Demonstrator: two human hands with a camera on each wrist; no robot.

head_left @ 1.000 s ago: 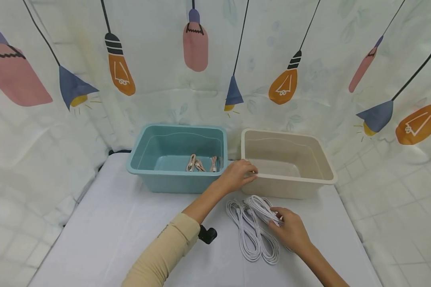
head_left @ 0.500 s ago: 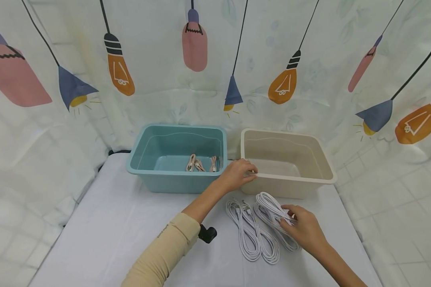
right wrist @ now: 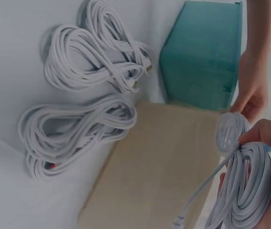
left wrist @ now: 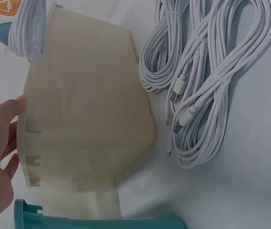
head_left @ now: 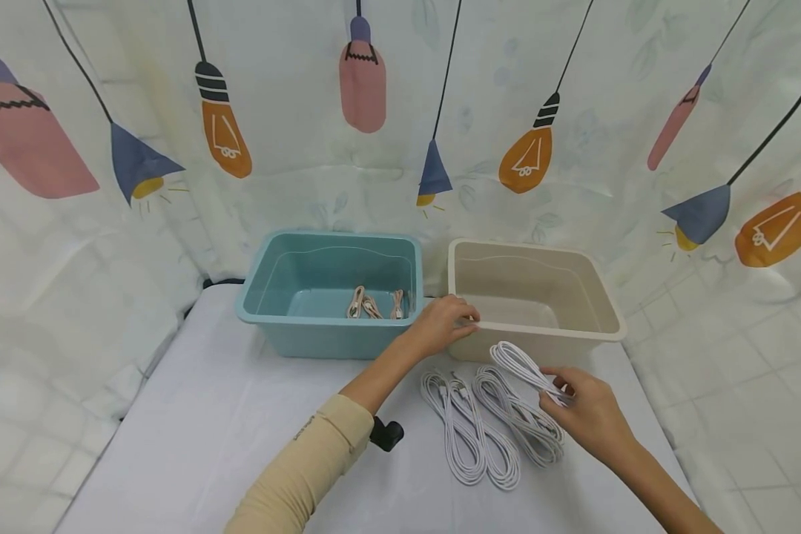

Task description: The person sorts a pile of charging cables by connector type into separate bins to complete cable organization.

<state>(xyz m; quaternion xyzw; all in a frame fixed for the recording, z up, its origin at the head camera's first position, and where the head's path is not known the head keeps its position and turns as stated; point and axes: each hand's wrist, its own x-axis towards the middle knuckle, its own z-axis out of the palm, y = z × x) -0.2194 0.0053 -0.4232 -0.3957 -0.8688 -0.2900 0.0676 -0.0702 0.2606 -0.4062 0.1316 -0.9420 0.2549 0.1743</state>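
Observation:
My right hand (head_left: 590,411) pinches one end of a coiled white cable (head_left: 517,363), raised in front of the beige bin (head_left: 527,341). In the right wrist view the held cable (right wrist: 247,191) hangs in loops, with a loose connector end (right wrist: 178,222) trailing down. My left hand (head_left: 446,325) grips the beige bin's rim near its front left corner, fingertips at the edge. On the table below lie more white cable coils: one bundle (head_left: 522,419) under my right hand, and two overlapping ones (head_left: 463,437) to its left, their USB plugs (left wrist: 178,88) showing in the left wrist view.
A blue-green bin (head_left: 327,322) stands left of the beige one, with several small tan cables (head_left: 356,302) inside at its right. A black device (head_left: 386,435) sits at my left wrist. White cloth covers the table (head_left: 193,430); a lamp-patterned curtain (head_left: 294,193) hangs behind.
My right hand has lifted a white cable coil off the pile and moved it right and up towards the beige bin, leaving another bundle on the table. My left hand has stayed put.

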